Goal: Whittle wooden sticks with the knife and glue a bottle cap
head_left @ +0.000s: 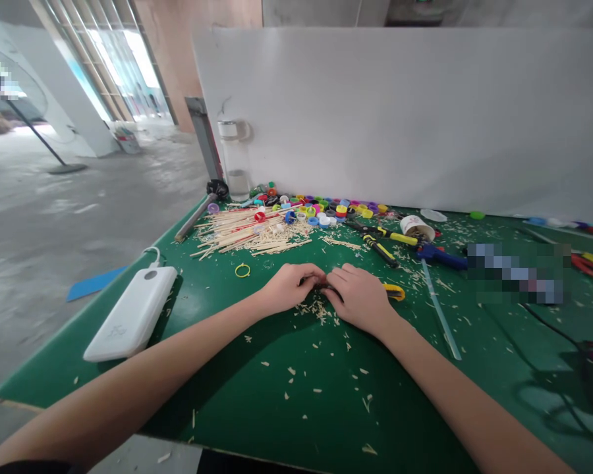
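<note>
Both of my hands meet over the middle of the green table [257,395]. My left hand [292,284] is closed, its thumb and fingers pinched on something small that I cannot make out. Close against it, my right hand [358,296] is closed around a tool whose yellow handle [394,292] sticks out to the right of the palm; the tool's front end is mostly hidden by the fingers. Pale wood shavings [319,308] lie on the table just under the fingertips. A thin yellow ring [242,270] rests to the left of my left hand.
Wooden sticks [237,230] and coloured bottle caps [321,209] are heaped behind my hands. A white power bank [133,313] lies left. Pliers [380,243], a tipped white cup [417,228], a blue glue gun [442,257] and a translucent glue stick [439,309] lie right.
</note>
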A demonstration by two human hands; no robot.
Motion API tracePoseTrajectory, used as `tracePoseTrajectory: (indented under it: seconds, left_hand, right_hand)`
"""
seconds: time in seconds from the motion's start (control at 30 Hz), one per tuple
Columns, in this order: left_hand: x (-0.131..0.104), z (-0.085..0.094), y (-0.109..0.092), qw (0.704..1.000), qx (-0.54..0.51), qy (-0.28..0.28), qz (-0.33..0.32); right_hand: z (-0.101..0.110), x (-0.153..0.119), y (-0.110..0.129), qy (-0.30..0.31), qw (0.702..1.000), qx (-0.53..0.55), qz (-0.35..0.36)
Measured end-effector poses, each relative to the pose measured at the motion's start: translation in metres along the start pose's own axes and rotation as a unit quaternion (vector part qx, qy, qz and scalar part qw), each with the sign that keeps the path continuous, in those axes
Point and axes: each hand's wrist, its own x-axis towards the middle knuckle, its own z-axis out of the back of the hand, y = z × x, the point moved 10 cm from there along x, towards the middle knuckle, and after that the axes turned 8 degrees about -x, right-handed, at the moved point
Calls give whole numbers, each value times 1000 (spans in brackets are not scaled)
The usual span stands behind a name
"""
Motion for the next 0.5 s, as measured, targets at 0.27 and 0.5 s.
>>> tracePoseTrajectory:
  seconds: [0.27,0.5]
  left_hand:
    - [-1,0,1,1000,4,-2,6]
    - [0,3,1,1000,-20,-6,21]
  right_hand:
    - [0,-1,3,1,1000,-10,12]
    - [4,-4,1,-22,999,-41,-6]
